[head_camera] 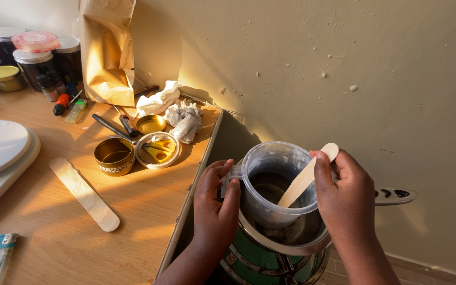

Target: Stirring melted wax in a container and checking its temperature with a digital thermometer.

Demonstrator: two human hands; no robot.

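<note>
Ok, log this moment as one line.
left hand: holds clear jug handle | right hand: wooden stick in jug | jug in metal pot

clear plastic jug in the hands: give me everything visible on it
The clear plastic jug is translucent, round and open-topped, with a thick rim and a side handle. It stands upright inside a metal pot on a green burner, beside the wooden table. The left hand grips the handle; the right hand holds a wooden stick leaning into it. The contents look dark; what they are is unclear.
</note>
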